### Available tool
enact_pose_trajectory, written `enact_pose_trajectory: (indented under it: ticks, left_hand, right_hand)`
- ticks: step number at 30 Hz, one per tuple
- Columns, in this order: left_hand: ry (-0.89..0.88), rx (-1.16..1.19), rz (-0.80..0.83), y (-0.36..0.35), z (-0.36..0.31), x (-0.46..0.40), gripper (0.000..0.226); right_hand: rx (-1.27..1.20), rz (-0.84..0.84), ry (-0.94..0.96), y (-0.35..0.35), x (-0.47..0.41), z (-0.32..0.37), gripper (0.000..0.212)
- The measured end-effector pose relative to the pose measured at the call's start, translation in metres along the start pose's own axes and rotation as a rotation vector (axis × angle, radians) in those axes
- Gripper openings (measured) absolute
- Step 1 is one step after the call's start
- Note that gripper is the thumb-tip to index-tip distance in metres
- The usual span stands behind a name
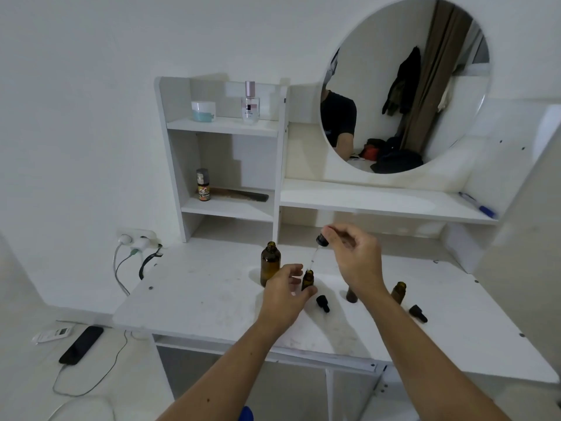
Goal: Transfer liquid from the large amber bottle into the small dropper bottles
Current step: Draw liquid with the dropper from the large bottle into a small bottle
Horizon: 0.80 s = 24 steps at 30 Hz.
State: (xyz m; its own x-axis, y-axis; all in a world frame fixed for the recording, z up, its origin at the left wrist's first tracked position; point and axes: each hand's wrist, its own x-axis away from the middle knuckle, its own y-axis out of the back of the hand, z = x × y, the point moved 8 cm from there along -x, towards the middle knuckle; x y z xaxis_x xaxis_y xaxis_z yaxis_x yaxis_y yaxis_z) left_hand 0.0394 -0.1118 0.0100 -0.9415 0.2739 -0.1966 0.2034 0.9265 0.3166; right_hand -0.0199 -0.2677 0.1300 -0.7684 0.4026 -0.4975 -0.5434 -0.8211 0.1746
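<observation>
**Dropper over small bottle, mid-transfer**

Small dropper bottle [307, 279] upright on the white desk [197, 299], open-necked, pinched near its base by the left hand [283, 294], thumb and fingers curled round it. Glass dropper [317, 252] slanting down, tip just at the bottle's mouth; black bulb pinched by the right hand [355, 259], other fingers loosely curled. Large amber bottle [270, 264] uncapped, standing just behind and left of the left hand.

Risks, as judged: narrow mouth plus tilted pipette, so a squeeze off-centre likely drips down the outside or onto the desk. Left knuckles close to the large bottle; a backward nudge could tip it and spill.

2 more small bottles [398, 292] to the right, 1 partly hidden by the right forearm. 2 loose dropper caps [323, 303] lying near. Right elbow swing could knock these. Open desk surface to the left and toward the front edge; shelf unit [224, 208] well behind.
</observation>
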Motion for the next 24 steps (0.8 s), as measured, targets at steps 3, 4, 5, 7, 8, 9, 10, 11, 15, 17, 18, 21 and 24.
enact_pose_trajectory:
  ticks: [3, 4, 5, 7, 8, 9, 10, 11, 15, 17, 18, 21, 24]
  left_hand:
    - [0.012, -0.007, -0.019, -0.002, 0.002, -0.004, 0.045]
    - [0.012, -0.01, -0.028, -0.002, 0.003, -0.005, 0.04]
    - [0.011, -0.012, -0.033, -0.003, 0.003, -0.006, 0.036]
    - [0.002, -0.016, -0.035, -0.003, 0.004, -0.007, 0.03]
    - [-0.004, -0.016, -0.032, -0.003, 0.005, -0.008, 0.029]
    - [-0.009, -0.013, -0.029, -0.003, 0.005, -0.009, 0.029]
    - [-0.013, -0.01, -0.026, -0.004, 0.005, -0.009, 0.028]
    - [-0.015, -0.011, -0.024, -0.004, 0.005, -0.009, 0.028]
    - [-0.028, -0.025, -0.022, -0.004, 0.006, -0.009, 0.027]
    - [-0.031, -0.031, -0.021, -0.004, 0.007, -0.009, 0.026]
    - [-0.031, -0.036, -0.02, -0.004, 0.007, -0.009, 0.027]
    - [-0.03, -0.054, -0.013, -0.005, 0.006, -0.009, 0.027]
    - [-0.034, -0.072, -0.015, -0.004, 0.005, -0.008, 0.026]
  right_hand:
    - [0.034, 0.007, 0.013, -0.002, -0.001, -0.003, 0.007]
    - [0.03, 0.007, 0.014, -0.002, -0.002, -0.003, 0.006]
    - [0.027, 0.004, 0.016, -0.001, -0.003, -0.003, 0.005]
    - [0.028, -0.002, 0.024, 0.0, -0.004, -0.003, 0.004]
    - [0.033, -0.002, 0.029, 0.001, -0.004, -0.003, 0.004]
    - [0.04, 0.001, 0.036, 0.001, -0.003, -0.003, 0.004]
    - [0.05, 0.006, 0.046, 0.001, -0.003, -0.003, 0.006]
    - [0.061, 0.011, 0.057, -0.001, -0.002, -0.004, 0.008]
    - [0.123, 0.038, 0.06, -0.008, 0.0, -0.011, 0.008]
    - [0.141, 0.038, 0.019, -0.009, -0.001, -0.019, 0.011]
    - [0.139, 0.035, 0.003, -0.009, -0.001, -0.021, 0.012]
    - [0.111, 0.025, 0.0, -0.006, 0.0, -0.02, 0.01]
    - [0.109, 0.062, -0.003, -0.007, 0.0, -0.017, 0.007]
